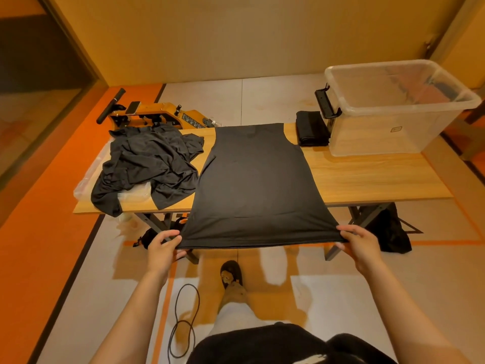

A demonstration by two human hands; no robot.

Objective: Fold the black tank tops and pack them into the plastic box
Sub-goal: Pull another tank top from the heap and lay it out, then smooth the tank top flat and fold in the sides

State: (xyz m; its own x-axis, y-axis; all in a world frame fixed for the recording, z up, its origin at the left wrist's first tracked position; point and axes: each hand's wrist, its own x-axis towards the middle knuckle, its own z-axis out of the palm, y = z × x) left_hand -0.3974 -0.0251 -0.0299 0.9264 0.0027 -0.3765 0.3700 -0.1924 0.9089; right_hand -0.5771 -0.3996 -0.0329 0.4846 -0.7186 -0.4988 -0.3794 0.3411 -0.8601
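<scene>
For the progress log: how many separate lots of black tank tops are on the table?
3: a spread top at centre, a crumpled pile on the left, a folded stack beside the plastic box. Pile and stack may each hide several tops.

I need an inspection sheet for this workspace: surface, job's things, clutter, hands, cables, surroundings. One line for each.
Surface: wooden table, tank top spread flat on it, hem drawn past the near edge.
Job's things: crumpled pile at left; folded stack beside plastic box at right.
Clutter: clear plastic sheet under the pile.
Hands: left hand and right hand each pinch a hem corner.
Cables: black cord looped on the floor.
Surroundings: orange machine behind the table; black bag below it.
</scene>
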